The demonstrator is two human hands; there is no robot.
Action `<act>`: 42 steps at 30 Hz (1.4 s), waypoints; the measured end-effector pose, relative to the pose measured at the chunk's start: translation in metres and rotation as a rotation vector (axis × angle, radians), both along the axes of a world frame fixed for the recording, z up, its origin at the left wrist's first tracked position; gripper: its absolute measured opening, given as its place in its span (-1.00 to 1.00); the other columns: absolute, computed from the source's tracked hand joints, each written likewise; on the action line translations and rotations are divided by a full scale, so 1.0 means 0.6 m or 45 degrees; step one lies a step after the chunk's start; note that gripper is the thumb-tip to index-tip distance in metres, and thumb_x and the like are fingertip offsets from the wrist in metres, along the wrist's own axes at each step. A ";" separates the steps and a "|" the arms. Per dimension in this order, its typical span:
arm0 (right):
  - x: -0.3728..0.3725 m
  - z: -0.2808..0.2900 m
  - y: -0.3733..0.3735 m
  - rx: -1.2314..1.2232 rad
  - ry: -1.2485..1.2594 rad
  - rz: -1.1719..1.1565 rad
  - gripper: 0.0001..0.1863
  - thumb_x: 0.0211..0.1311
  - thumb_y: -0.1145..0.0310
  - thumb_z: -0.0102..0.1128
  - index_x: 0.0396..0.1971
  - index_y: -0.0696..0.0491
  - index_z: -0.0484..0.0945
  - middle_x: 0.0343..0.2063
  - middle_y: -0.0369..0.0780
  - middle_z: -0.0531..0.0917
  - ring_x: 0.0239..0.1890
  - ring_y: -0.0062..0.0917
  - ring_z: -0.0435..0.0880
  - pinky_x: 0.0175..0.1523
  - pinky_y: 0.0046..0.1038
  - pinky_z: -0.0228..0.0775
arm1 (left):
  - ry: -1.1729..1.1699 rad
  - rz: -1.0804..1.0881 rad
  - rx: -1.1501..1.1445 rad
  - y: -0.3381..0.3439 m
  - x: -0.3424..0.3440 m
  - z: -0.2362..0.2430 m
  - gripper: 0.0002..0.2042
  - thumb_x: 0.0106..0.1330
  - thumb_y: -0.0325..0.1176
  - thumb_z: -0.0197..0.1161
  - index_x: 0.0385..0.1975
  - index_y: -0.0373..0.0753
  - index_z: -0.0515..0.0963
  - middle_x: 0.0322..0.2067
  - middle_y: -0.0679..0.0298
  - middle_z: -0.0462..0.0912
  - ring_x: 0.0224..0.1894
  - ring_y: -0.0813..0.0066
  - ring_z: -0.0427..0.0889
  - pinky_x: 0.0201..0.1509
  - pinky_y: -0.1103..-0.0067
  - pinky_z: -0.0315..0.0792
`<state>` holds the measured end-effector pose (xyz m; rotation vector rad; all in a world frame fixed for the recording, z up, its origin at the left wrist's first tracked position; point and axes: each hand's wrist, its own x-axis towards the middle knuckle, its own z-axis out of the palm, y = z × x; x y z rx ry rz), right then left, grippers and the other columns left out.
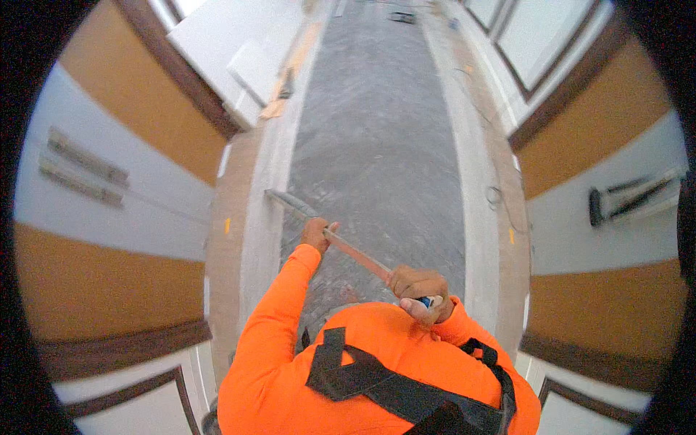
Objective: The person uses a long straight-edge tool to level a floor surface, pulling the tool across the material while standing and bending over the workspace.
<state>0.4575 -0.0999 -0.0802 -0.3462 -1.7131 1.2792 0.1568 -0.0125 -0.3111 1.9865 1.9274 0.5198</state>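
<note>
Above grey floor (377, 145), pole (362, 259) slants from your right hand (420, 290) toward pale strip (262, 239) at left. Both grips closed round pole: left hand (317, 235) lower down shaft, right near top end. For control, best hold hands well apart, steer with left, push with right, mind cable (494, 196) at right. Tip blurred; cannot tell floor contact.

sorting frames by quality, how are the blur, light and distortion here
Head view: fisheye bows the edges of the grey floor covering, with blackness round the rim; head view: the pale panel at upper left looks nearly washed out; head view: left hand, right hand and pole are readable, though slightly soft.
</note>
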 end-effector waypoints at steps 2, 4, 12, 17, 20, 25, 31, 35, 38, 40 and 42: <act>0.063 0.007 -0.009 -0.009 0.024 -0.059 -0.80 0.06 0.42 0.12 -0.69 0.15 0.43 -0.62 -0.12 0.50 -0.54 -0.25 0.49 -0.33 -0.27 0.37 | -0.066 -0.037 -0.006 0.009 0.099 0.053 -0.55 0.20 -0.02 0.18 -0.68 -0.34 0.52 -0.56 -0.09 0.51 -0.47 -0.08 0.49 -0.39 0.20 0.32; 0.143 0.009 -0.022 0.060 0.033 -0.167 -0.79 0.06 0.41 0.12 -0.69 0.15 0.43 -0.63 -0.13 0.50 -0.55 -0.27 0.49 -0.37 -0.29 0.36 | -0.098 -0.078 -0.103 0.025 0.193 0.062 -0.55 0.20 -0.02 0.19 -0.68 -0.34 0.52 -0.57 -0.06 0.51 -0.46 -0.09 0.48 -0.37 0.20 0.32; 0.440 0.042 -0.191 -0.052 0.095 -0.906 -0.80 -0.04 0.48 0.10 -0.77 0.15 0.37 -0.71 -0.18 0.43 -0.64 -0.38 0.38 -0.40 -0.34 0.28 | -0.291 -0.650 0.100 0.045 0.655 -0.004 -0.62 0.19 -0.10 0.22 -0.68 -0.30 0.51 -0.54 0.02 0.51 -0.36 -0.03 0.47 -0.20 0.23 0.32; 0.539 0.073 -0.286 -0.166 -0.015 -1.385 -0.85 -0.12 0.49 0.12 -0.75 0.09 0.37 -0.69 -0.20 0.44 -0.61 -0.38 0.41 -0.40 -0.40 0.30 | -0.408 -0.908 0.088 -0.002 0.895 0.027 -0.58 0.20 -0.05 0.20 -0.68 -0.32 0.51 -0.55 0.03 0.51 -0.37 -0.03 0.47 -0.12 0.21 0.33; 0.555 0.076 -0.323 -0.077 -0.047 -1.531 -0.88 -0.15 0.49 0.13 -0.72 0.07 0.38 -0.65 -0.22 0.47 -0.57 -0.41 0.43 -0.34 -0.40 0.32 | -0.571 -1.099 0.145 -0.032 0.993 -0.001 -0.58 0.22 -0.06 0.17 -0.69 -0.33 0.51 -0.54 0.03 0.51 -0.34 0.00 0.48 -0.08 0.19 0.32; 0.547 0.077 -0.343 -0.017 -0.080 -1.552 -0.90 -0.13 0.47 0.14 -0.69 0.08 0.41 -0.59 -0.20 0.50 -0.50 -0.40 0.46 -0.27 -0.39 0.33 | -0.604 -1.283 0.134 -0.070 1.062 0.018 -0.60 0.20 -0.07 0.19 -0.70 -0.30 0.50 -0.57 0.06 0.51 -0.34 -0.02 0.50 -0.08 0.21 0.34; 0.487 0.061 -0.345 -0.030 -0.065 -1.421 -0.92 -0.09 0.45 0.14 -0.66 0.09 0.45 -0.51 -0.19 0.55 -0.40 -0.38 0.49 -0.19 -0.37 0.35 | -0.452 -1.237 -0.020 -0.051 0.952 0.053 -0.65 0.21 -0.11 0.18 -0.64 -0.30 0.55 -0.50 0.07 0.55 -0.29 0.01 0.53 0.03 0.17 0.33; 0.425 0.044 -0.321 -0.100 -0.025 -1.248 -0.92 -0.07 0.44 0.14 -0.64 0.10 0.48 -0.46 -0.17 0.57 -0.34 -0.37 0.52 -0.14 -0.35 0.36 | -0.417 -1.018 0.052 -0.042 0.798 0.025 -0.67 0.23 -0.12 0.17 -0.58 -0.28 0.56 -0.44 0.08 0.57 -0.23 0.01 0.54 0.04 0.18 0.34; 0.373 0.025 -0.302 -0.161 -0.011 -1.118 -0.91 -0.06 0.42 0.15 -0.62 0.11 0.49 -0.43 -0.16 0.60 -0.29 -0.36 0.54 -0.10 -0.34 0.37 | -0.316 -0.788 -0.093 -0.040 0.656 0.050 -0.69 0.23 -0.11 0.16 -0.53 -0.25 0.58 -0.40 0.08 0.58 -0.20 -0.01 0.53 0.06 0.19 0.34; 0.334 0.012 -0.285 -0.220 -0.012 -1.002 -0.91 -0.05 0.42 0.15 -0.61 0.11 0.51 -0.40 -0.16 0.61 -0.26 -0.35 0.55 -0.08 -0.34 0.37 | -0.196 -0.666 -0.087 -0.040 0.551 0.021 -0.71 0.23 -0.11 0.16 -0.49 -0.21 0.61 -0.38 0.08 0.59 -0.20 -0.02 0.53 0.05 0.20 0.34; 0.285 -0.003 -0.264 -0.297 -0.032 -0.876 -0.90 -0.03 0.41 0.15 -0.60 0.12 0.52 -0.38 -0.15 0.63 -0.23 -0.35 0.56 -0.05 -0.33 0.38 | -0.114 -0.537 -0.118 -0.048 0.434 -0.009 -0.72 0.23 -0.10 0.15 -0.44 -0.19 0.63 -0.35 0.07 0.60 -0.18 -0.02 0.53 0.05 0.21 0.33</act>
